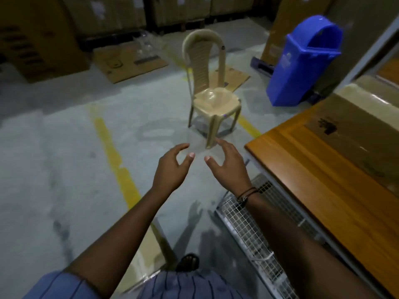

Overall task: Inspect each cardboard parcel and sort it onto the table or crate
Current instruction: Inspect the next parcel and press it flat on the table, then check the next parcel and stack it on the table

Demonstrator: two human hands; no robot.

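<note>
Our left hand (pixel 170 168) and right hand (pixel 230 167) spread wide, holding nothing. Reaching out blind, we might kick the white wire-mesh crate (pixel 235 225) beside the brown wooden table (pixel 302 173).

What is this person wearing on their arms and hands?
No gloves: the left hand and right hand are bare. Thin dark cord bracelets circle the right wrist. A blue shirt sleeve with thin dark stripes covers the left upper arm.

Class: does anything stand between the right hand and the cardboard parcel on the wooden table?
Nothing visible does. The right hand is open above the floor; the cardboard parcel lies flat on the wooden table to its right.
</note>
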